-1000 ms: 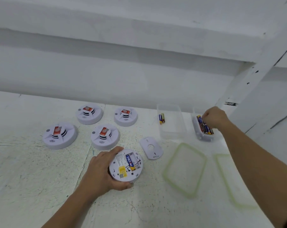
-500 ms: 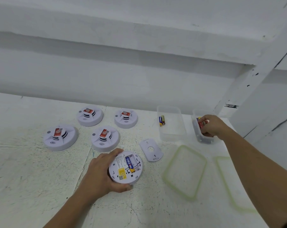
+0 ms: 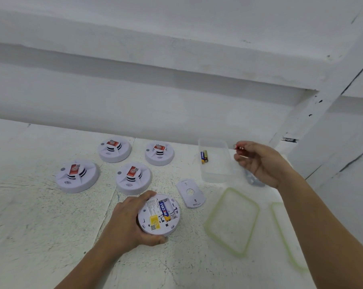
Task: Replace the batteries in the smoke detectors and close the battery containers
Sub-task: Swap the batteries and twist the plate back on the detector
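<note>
The left grip (image 3: pixel 132 222) clasps the upturned smoke detector (image 3: pixel 158 215) on the table (image 3: pixel 30 215), while the right grip (image 3: pixel 259 163) pinches a battery (image 3: pixel 239 147) aloft near its far right corner.

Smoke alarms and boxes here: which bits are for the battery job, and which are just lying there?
In use: upturned alarm in left hand; battery pinched in right hand; loose cover plate.
Just lying there: four other alarms; green-rimmed lids; clear box with two batteries.
</note>
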